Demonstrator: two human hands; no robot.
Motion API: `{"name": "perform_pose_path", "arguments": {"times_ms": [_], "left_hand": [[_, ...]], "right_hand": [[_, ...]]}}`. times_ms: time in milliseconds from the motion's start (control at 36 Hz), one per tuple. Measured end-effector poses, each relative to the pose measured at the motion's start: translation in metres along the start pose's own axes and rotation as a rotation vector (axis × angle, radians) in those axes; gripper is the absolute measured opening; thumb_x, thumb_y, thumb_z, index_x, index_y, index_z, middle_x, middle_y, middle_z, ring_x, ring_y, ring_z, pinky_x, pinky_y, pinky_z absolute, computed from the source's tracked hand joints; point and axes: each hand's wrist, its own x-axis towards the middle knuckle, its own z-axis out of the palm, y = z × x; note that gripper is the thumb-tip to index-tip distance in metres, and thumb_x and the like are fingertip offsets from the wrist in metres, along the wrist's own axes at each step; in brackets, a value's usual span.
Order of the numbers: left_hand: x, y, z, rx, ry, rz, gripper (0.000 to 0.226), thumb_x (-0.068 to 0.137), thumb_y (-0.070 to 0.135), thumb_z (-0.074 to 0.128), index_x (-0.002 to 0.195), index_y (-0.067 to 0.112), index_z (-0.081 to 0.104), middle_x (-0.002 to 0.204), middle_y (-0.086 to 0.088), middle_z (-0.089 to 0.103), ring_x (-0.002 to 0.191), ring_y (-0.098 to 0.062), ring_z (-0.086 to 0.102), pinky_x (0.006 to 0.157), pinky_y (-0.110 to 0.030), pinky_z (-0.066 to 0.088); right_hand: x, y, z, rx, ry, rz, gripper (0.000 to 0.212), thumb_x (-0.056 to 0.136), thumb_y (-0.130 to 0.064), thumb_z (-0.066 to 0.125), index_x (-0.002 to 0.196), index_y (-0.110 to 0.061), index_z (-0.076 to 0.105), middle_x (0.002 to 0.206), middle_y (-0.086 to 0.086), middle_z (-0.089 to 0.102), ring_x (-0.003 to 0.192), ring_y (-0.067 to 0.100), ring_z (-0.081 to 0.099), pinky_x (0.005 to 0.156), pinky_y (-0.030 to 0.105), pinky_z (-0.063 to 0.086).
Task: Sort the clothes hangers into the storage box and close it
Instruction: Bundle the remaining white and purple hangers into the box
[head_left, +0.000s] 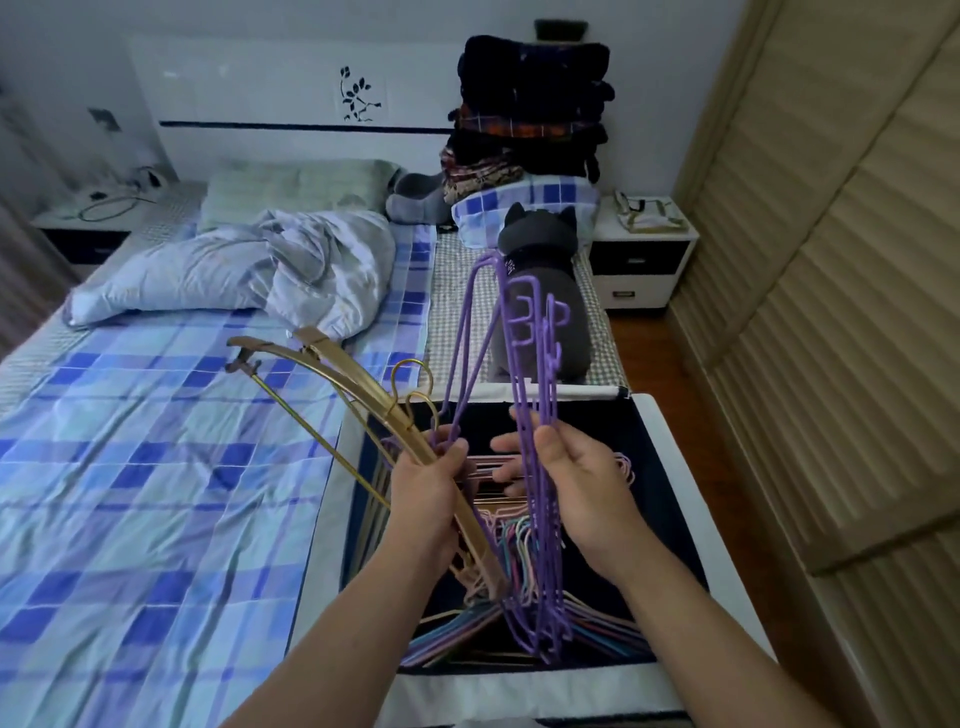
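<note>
The left hand (428, 488) gripped the gold hangers (332, 374) w/ fingers curled round them, also some purple ones. The right hand (576, 478) pinched a bunch of purple hangers (524, 338), held upright over the storage box (670, 441). The box was open, on the bed (156, 441), w/ pastel hangers (597, 629) already lying inside it.

We see a dim room in cool, bluish daylight that seems to come from nine o'clock. Soft glare sits on the glossy headboard (249, 88) toward eleven o'clock. Shadows are faint and diffuse. Wide-angle distortion bends the wardrobe doors (841, 312) at three o'clock; fine detail looks soft throughout.
</note>
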Motion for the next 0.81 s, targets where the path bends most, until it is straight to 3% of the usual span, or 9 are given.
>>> {"name": "perform_pose_path", "arguments": {"times_ms": [139,250,306,417,472,667,806], "left_hand": [[0.002,-0.013,0.005,0.139,0.086,0.048,0.008,0.094,0.011,0.067,0.096,0.018,0.065,0.072,-0.002,0.06,0.071,-0.023,0.057,0.07,-0.041,0.046],[0.0,-0.019,0.005,0.249,0.168,0.093,0.005,0.094,0.016,0.067,0.093,0.021,0.067,0.082,-0.004,0.064,0.08,-0.028,0.061,0.077,-0.044,0.049],[0.0,-0.019,0.002,0.263,0.177,0.087,0.002,0.095,0.017,0.066,0.094,0.019,0.067,0.081,-0.003,0.062,0.078,-0.026,0.058,0.076,-0.044,0.048],[-0.001,-0.019,-0.001,0.257,0.112,0.051,0.008,0.094,0.016,0.065,0.087,0.02,0.064,0.07,-0.001,0.056,0.071,-0.024,0.051,0.07,-0.044,0.044],[-0.002,-0.017,-0.002,0.249,0.09,0.024,0.013,0.095,0.014,0.065,0.084,0.021,0.063,0.063,0.003,0.053,0.066,-0.022,0.049,0.065,-0.041,0.043],[-0.002,-0.009,0.001,0.3,0.147,0.061,0.01,0.096,0.019,0.066,0.087,0.015,0.063,0.073,-0.007,0.055,0.068,-0.023,0.052,0.068,-0.04,0.045],[-0.005,-0.008,0.001,0.292,0.118,0.034,0.011,0.095,0.018,0.066,0.084,0.019,0.064,0.066,-0.001,0.057,0.066,-0.021,0.054,0.066,-0.041,0.047]], "right_hand": [[-0.003,0.015,0.01,-0.252,0.361,-0.105,0.023,0.107,-0.021,0.042,0.111,-0.027,0.064,0.102,-0.005,0.075,0.093,0.006,0.072,0.078,0.027,0.059],[-0.008,0.023,0.013,-0.488,0.533,-0.216,0.027,0.105,-0.036,0.04,0.106,-0.029,0.067,0.09,-0.019,0.071,0.085,-0.007,0.066,0.069,0.005,0.046],[-0.008,0.023,0.015,-0.448,0.53,-0.218,0.027,0.105,-0.038,0.04,0.104,-0.033,0.067,0.092,-0.022,0.071,0.087,-0.007,0.066,0.07,0.005,0.047],[-0.005,0.019,0.007,-0.241,0.527,-0.138,0.025,0.107,-0.03,0.042,0.106,-0.03,0.067,0.106,-0.016,0.073,0.098,0.002,0.069,0.084,0.031,0.059],[-0.006,0.016,0.003,-0.193,0.512,-0.149,0.024,0.107,-0.024,0.042,0.107,-0.026,0.066,0.109,-0.014,0.072,0.103,0.005,0.069,0.086,0.037,0.061],[-0.011,0.009,0.004,-0.258,0.413,-0.259,0.025,0.107,-0.023,0.042,0.112,-0.035,0.063,0.11,-0.021,0.07,0.108,0.001,0.067,0.084,0.022,0.058],[-0.004,0.005,-0.005,-0.217,0.46,-0.224,0.025,0.106,-0.029,0.042,0.117,-0.028,0.064,0.114,-0.014,0.071,0.11,0.003,0.067,0.089,0.033,0.06]]}}
